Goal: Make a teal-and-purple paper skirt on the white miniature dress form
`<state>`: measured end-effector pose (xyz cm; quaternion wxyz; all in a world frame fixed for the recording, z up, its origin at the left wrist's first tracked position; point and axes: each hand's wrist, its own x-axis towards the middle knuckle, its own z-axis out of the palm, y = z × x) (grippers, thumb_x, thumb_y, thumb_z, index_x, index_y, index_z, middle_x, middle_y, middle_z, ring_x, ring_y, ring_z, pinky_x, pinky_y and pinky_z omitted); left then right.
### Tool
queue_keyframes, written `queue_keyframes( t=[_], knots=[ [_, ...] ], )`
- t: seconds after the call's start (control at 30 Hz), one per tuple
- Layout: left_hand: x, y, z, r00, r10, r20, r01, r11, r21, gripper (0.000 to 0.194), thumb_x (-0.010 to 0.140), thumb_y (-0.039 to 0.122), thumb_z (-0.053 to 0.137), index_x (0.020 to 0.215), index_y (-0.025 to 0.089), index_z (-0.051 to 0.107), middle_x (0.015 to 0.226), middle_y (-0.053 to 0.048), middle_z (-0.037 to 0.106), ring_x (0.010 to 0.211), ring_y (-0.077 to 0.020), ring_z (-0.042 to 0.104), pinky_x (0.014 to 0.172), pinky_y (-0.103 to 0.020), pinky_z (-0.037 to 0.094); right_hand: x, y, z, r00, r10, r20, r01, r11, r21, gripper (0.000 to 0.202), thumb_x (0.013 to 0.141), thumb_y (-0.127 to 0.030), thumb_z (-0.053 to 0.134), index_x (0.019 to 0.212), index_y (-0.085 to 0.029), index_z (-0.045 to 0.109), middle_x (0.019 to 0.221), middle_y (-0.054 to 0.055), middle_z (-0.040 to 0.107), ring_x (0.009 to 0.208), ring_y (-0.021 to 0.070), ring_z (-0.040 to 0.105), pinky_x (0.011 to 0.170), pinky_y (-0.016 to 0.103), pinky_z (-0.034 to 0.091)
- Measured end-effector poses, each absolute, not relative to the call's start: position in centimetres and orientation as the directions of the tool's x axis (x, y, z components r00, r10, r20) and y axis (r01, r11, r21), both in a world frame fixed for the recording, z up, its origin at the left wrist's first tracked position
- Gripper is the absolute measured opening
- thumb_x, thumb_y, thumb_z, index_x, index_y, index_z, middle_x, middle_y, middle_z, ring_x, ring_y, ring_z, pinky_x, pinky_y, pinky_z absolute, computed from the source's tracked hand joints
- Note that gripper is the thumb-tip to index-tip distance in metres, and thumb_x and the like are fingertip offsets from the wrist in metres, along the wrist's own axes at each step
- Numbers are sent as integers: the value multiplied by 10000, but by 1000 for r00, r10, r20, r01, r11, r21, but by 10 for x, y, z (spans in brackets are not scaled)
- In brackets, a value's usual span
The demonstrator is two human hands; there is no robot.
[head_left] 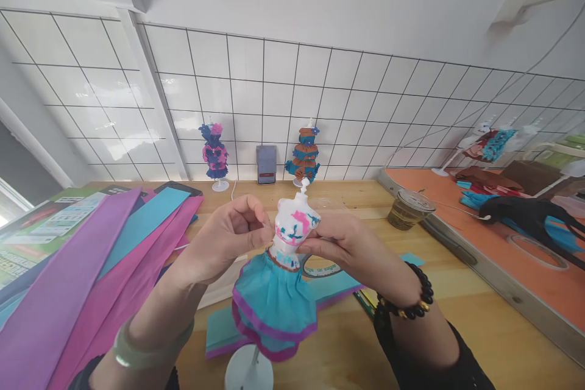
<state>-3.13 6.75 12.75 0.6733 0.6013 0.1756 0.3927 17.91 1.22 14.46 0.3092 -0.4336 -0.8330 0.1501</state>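
A small white mannequin (289,222) with pink and teal patches on its chest leans on a stand with a round white base (249,372). Round its waist sits a turquoise skirt (274,298) with purple edging and a brown waistband. At the mannequin's left side, my left hand (237,234) has thumb and fingers pinched together; anything between them is too small to name. My right hand (338,237) grips the mannequin's torso from the right, its fingertips partly behind it. Turquoise strips with purple edges (223,329) lie beneath the skirt.
Purple, turquoise and pink sheets (77,274) lie at the left. Two dressed mannequins, one blue and pink (214,152), one brown and teal (305,155), stand by the tiled wall near a grey box (266,164). A cup (409,210) is at the right, beside an orange surface (479,244).
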Motion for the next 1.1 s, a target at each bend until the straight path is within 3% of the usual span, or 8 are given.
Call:
queue_keyframes(
  t=[0.2,0.3,0.47,0.67,0.83,0.93,1.1],
  knots=[
    [-27,66,127,647,740,182,-243,-26,970,136,764,207,671,814,180,547,749,20,579,701,-93,550,648,-216,458,178,12,147,-449,851,272,500,491,-713,267,860,-397,532,762,-189,668,666,-5,617,588,107,497,554,222,391],
    [-24,64,127,629,755,187,-231,-48,972,116,773,205,660,822,181,559,791,12,581,750,-104,559,689,-228,459,177,10,149,-376,884,278,530,451,-718,255,840,-399,560,732,-187,652,689,2,604,617,118,509,563,233,392],
    [-19,59,128,642,748,168,-250,-3,968,90,780,206,650,833,186,581,764,18,595,679,-88,562,662,-217,452,175,7,152,-273,936,222,562,342,-753,278,730,-415,676,883,-191,615,725,-4,561,641,130,514,525,231,377],
    [-20,56,130,710,691,136,-286,106,952,115,795,277,618,860,183,617,787,-18,635,673,-120,588,635,-242,463,175,5,151,-282,935,214,509,335,-793,302,749,-403,654,961,-203,579,720,-14,537,620,127,513,486,228,357],
    [-19,57,125,684,710,167,-285,49,957,308,635,300,766,839,188,564,724,-2,602,632,-116,557,547,-211,440,174,7,150,-311,918,246,575,387,-721,278,748,-407,656,926,-202,593,706,-13,537,619,132,521,485,234,360],
    [-16,57,123,680,711,180,-299,44,953,314,593,246,793,762,180,537,704,7,600,628,-109,557,544,-206,440,173,8,152,-330,910,249,608,407,-682,288,729,-407,677,922,-209,597,730,-10,565,655,139,539,505,234,381],
    [-16,58,121,718,655,236,-354,51,934,296,606,187,787,789,188,553,748,6,624,675,-119,585,594,-227,472,173,7,154,-372,910,183,463,352,-813,311,682,-392,726,877,-212,563,761,-15,588,705,142,567,580,234,438]
  ],
)
